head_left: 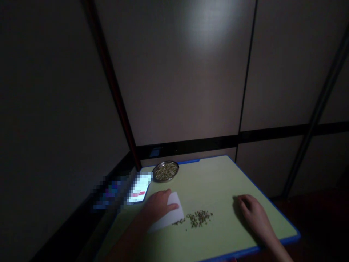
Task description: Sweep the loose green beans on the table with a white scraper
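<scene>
My left hand (159, 206) is on a piece of white paper (174, 214), its thumb across the top and its fingers at the far edge. Just right of the paper lies a loose pile of small greenish-brown beans (199, 218), with a few of them touching the paper's near edge. Beyond the hand stands a round metal plate (155, 177), which holds more such beans. On the right side of the table my right hand (252, 211) rests with its fingers curled in; I see nothing in them.
The pale green table (218, 185) has a blue rim. A lit phone (140, 189), partly blurred, lies at the left edge near the plate. Pale panels (185, 91) with dark strips rise behind the table, and a dark wall stands at left. The room is dim.
</scene>
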Available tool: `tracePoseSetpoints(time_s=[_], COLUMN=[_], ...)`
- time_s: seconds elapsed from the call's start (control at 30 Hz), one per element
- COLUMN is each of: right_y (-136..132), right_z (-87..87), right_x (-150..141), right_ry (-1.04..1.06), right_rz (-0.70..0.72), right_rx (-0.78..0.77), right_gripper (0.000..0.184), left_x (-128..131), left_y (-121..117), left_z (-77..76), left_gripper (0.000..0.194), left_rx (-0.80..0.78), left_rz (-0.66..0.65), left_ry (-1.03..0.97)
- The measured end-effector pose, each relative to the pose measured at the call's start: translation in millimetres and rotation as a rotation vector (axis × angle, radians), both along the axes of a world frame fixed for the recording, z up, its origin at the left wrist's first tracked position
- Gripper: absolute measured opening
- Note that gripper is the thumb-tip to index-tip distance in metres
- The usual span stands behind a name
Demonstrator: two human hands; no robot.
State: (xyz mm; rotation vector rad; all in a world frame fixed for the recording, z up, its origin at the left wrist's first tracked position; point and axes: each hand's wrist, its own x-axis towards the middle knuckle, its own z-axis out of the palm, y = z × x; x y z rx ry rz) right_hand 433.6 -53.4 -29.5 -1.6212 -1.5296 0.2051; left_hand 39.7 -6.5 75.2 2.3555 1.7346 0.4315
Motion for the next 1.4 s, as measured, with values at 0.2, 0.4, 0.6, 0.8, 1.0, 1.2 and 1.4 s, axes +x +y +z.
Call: tracePoseSetpoints(time_s=[0.2, 0.4, 0.6, 0.8, 1.0, 1.2, 1.4], right_y=[-2.6, -6.6, -7.6, -8.1, -6.9, -4.1, -3.4], right_z=[8.3, 15.0, 16.4, 16.2, 14.4, 10.4, 7.6], right_x=[-8.1, -13.6, -11.5, -10.5, -7.7, -4.8, -4.4], right_ry=[0.022, 0.032, 0.018, -0.017, -0.034, -0.024, -0.014], right_rz=[-0.012, -0.03, -0.025, -0.028, -0.024, -0.007, -0.016], right_rx=[0.022, 0.02, -0.008, -0.017, -0.022, -0.026, -0.012], right_gripper=[0.032, 0.03, 0.029, 0.03, 0.031, 0.032, 0.03], left_x=[-7.1, -16.7, -22.2, -24.4, -13.0, 17.3, 44.0], left_y=[-2.6, 5.8, 6.8, 9.9, -4.7, -15.3, -14.6], left_z=[-2.2, 5.5, -0.1, -15.9, -21.3, -18.3, -17.1], left_gripper=[0.035, 0.041, 0.037, 0.025, 0.023, 0.014, 0.015], left_rx=[-0.035, -0.082, -0.113, -0.145, -0.14, -0.146, -0.159], left_rz=[0.03, 0.055, 0.077, 0.146, 0.177, 0.184, 0.227], left_ry=[0.054, 0.101, 0.112, 0.029, -0.041, -0.055, -0.012])
